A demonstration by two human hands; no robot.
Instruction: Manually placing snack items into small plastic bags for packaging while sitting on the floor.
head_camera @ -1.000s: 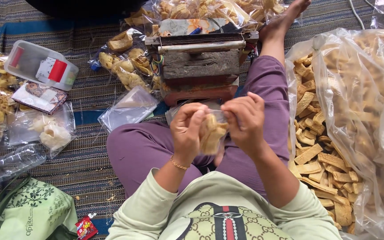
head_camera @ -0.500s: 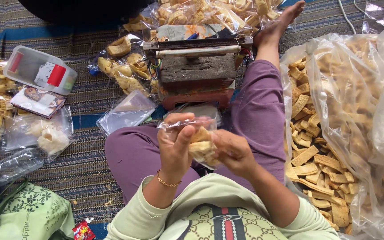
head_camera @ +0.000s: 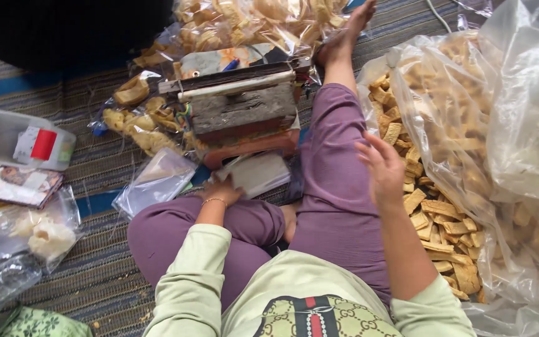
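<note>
My left hand (head_camera: 221,188) reaches down in front of my crossed legs and rests on a stack of empty clear bags (head_camera: 260,173); its fingertips are hidden against the stack. My right hand (head_camera: 382,167) hovers over my right thigh with fingers spread and nothing in it, just left of the big clear sack (head_camera: 469,93) of golden rectangular chips (head_camera: 435,215). A worn metal-and-wood sealing machine (head_camera: 241,107) stands right behind the bag stack.
Small filled snack bags (head_camera: 141,132) lie left of the machine, and more are piled behind it (head_camera: 251,22). At the left are a clear box with a red label (head_camera: 17,140), a flat packet (head_camera: 23,185), a bag of pale crackers (head_camera: 45,237) and a green bag (head_camera: 38,324).
Both hands held a small filled bag of chips before; now neither does. The left hand dropped to the empty bags, the right swung out toward the sack. The view shifted right.
</note>
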